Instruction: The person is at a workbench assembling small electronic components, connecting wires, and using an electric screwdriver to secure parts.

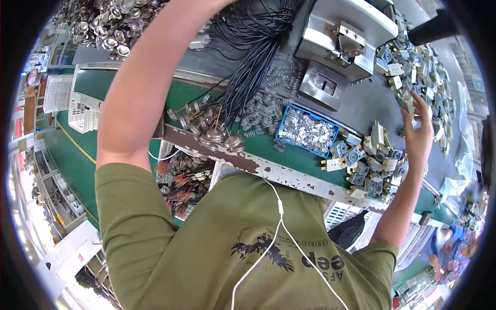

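My right hand (419, 132) is at the right of the bench. Its fingers are closed round a small grey-and-white connector block (408, 105), beside a large heap of similar blocks (431, 77). A smaller pile of these blocks (374, 163) lies just left of my right wrist. My left forearm (147, 77) reaches up past the top edge, so its hand is out of sight. Near that arm lie a bundle of black cables (250, 62) and a heap of shiny metal cups (111, 26).
A metal press-like machine (343, 44) stands at the back, with a steel block (324, 85) before it. Loose springs (263, 111) lie beside a blue tray (283, 138) of small metal pieces. Round metal parts with wires (214, 132) sit by the worn front edge. Another person (449, 248) is at far right.
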The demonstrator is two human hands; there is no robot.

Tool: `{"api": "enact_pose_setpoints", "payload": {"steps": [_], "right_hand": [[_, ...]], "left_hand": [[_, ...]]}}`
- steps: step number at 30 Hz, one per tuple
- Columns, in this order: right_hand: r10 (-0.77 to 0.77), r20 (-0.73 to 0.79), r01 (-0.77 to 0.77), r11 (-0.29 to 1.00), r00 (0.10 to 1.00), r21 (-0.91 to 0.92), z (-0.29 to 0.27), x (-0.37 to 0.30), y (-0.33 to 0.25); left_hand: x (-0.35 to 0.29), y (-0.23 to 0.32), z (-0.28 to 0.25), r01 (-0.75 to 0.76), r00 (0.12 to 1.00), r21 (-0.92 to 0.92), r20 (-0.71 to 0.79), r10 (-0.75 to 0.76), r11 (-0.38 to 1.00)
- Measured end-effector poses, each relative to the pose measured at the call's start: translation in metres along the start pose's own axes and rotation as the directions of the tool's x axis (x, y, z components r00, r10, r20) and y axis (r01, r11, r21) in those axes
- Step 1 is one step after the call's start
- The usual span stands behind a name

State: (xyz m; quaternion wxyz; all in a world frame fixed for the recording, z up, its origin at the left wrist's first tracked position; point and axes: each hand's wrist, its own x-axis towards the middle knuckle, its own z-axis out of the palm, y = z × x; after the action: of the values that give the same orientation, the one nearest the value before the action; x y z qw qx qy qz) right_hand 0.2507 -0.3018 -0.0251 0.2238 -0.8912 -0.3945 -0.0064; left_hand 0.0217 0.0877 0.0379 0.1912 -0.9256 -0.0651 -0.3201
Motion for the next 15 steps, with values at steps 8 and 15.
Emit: {"api": "enact_pose_setpoints", "payload": {"steps": [8, 15], "right_hand": [[-0.133, 0.233, -0.163, 0.399, 0.963, 0.902, 0.021, -0.032, -0.068], [-0.257, 0.319, -0.282, 0.172, 0.912, 0.944, 0.036, -0.03, -0.101]], "left_hand": [[-0.06, 0.088, -0.005, -0.106, 0.944, -0.241, 0.282, 0.174, 0.965], [-0.071, 0.095, 0.012, -0.013, 0.95, -0.224, 0.302, 0.082, 0.975]]}}
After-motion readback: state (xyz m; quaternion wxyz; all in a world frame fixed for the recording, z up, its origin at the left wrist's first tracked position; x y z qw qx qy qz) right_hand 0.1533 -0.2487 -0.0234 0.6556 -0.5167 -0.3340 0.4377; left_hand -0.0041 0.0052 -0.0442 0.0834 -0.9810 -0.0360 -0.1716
